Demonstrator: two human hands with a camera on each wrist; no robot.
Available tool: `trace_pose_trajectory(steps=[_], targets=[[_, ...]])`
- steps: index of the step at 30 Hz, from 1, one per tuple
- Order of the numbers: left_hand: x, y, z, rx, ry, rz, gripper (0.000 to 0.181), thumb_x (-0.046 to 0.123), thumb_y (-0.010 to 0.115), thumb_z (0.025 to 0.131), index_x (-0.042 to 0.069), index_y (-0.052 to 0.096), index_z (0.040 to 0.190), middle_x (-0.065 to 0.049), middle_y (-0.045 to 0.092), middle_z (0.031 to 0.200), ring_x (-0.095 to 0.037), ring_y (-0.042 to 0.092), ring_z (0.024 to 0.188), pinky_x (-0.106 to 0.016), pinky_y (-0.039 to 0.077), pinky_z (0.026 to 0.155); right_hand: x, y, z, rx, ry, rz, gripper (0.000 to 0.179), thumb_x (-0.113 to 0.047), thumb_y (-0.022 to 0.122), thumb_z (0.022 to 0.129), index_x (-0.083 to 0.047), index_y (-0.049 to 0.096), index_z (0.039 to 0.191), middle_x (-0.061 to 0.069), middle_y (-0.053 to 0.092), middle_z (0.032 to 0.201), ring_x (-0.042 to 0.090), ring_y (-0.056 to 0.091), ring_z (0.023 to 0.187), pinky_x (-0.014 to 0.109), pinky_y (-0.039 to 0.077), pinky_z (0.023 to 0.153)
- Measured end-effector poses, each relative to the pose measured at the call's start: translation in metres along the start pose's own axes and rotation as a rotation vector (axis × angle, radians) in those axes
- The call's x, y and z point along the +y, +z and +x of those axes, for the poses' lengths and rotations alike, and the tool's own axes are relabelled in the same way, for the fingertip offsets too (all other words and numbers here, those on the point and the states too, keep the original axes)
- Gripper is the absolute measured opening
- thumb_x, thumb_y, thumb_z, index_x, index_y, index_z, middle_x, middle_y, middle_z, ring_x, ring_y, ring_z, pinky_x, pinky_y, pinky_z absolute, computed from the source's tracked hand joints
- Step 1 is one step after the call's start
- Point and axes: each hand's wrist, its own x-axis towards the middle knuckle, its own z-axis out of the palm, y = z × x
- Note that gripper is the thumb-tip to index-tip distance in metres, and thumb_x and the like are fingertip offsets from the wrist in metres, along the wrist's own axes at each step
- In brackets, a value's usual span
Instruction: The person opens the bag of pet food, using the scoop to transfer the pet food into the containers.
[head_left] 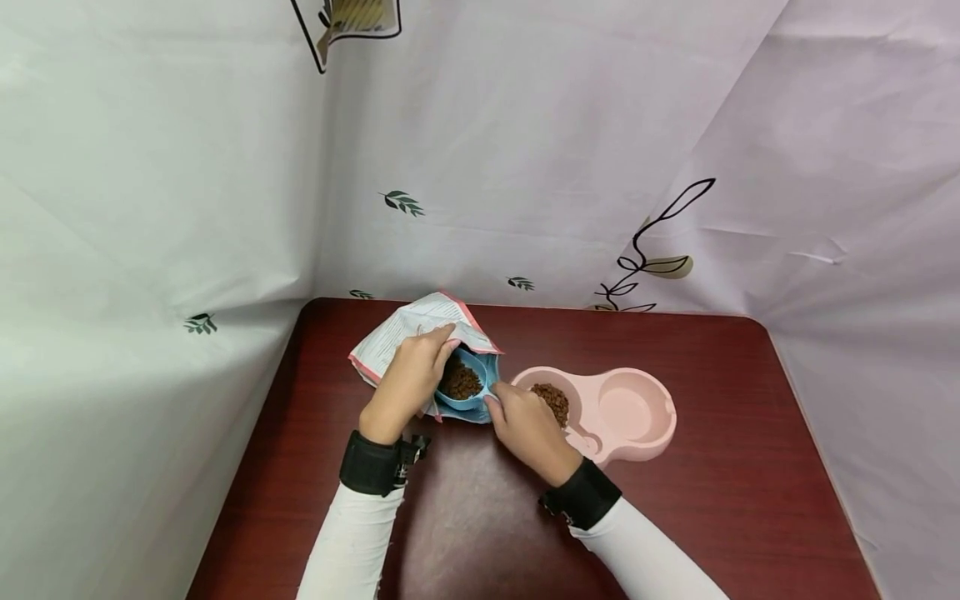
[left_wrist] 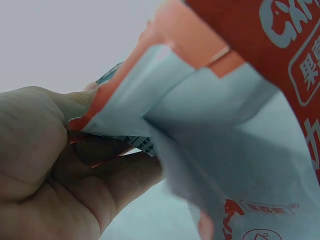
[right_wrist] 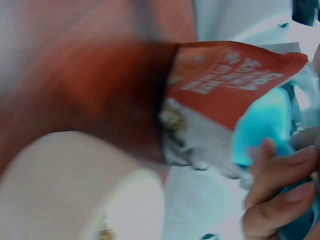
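Observation:
My left hand holds the edge of a red and white food bag at its opening, fingers and thumb on either side of the edge in the left wrist view. A blue scoop filled with brown kibble lies at the bag's mouth. From the right, my right hand grips the scoop's handle, its fingers curled round it in the right wrist view. The bag's printed front faces that view, and the pale lining shows in the left wrist view.
A pink double bowl stands just right of the bag, partly behind my right hand. Brown kibble lies in its left hollow. The dark red table ends at a pale patterned cloth behind.

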Motion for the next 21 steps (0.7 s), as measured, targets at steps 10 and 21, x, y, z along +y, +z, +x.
trace_pose_trajectory(steps=[10,21], targets=[[0.001,-0.002,0.0,-0.018,-0.025,-0.031,0.038,0.023,0.05,0.102,0.0,0.059,0.132,-0.021,0.065,0.125,-0.031,0.06,0.116,-0.048,0.053,0.092,0.022,0.017,-0.032,0.105,-0.02,0.081,0.014,-0.024,0.053,0.099,-0.012,0.06,0.095,-0.001,0.061,0.084,0.015,0.063,0.077,0.038,0.054,0.061],[0.0,-0.002,0.0,-0.014,-0.023,-0.027,0.04,0.025,0.049,0.103,0.0,0.059,0.132,-0.02,0.065,0.126,-0.029,0.06,0.116,-0.048,0.053,0.092,0.022,0.004,-0.027,0.057,-0.039,0.092,0.009,-0.02,0.058,0.096,-0.014,0.062,0.092,-0.003,0.063,0.081,0.013,0.064,0.075,0.037,0.055,0.063]])
